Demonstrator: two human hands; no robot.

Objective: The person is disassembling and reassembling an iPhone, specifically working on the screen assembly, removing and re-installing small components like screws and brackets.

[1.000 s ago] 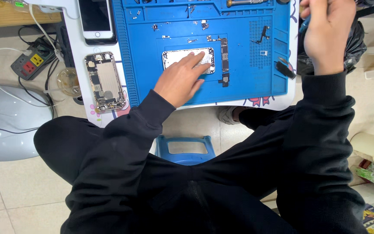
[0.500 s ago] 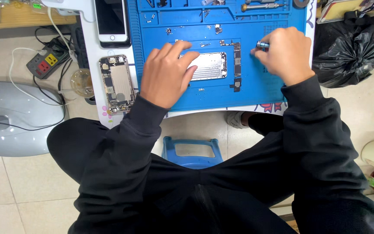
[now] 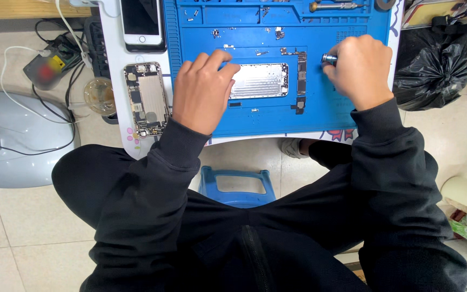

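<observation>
Little moved since the prior frame. Left hand [image 3: 205, 89] flat, fingers spread, pressing silver metal plate [image 3: 259, 80] on blue repair mat [image 3: 325, 111]. Right hand [image 3: 359, 70] closed around screwdriver [image 3: 328, 58], beside logic board [image 3: 301, 80].

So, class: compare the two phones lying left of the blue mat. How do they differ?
The white phone is assembled, dark screen up; the opened phone shows bare internal parts. The white phone lies farther from the person, the opened one nearer, by the left hand. Both lie flat, long sides parallel.
</observation>
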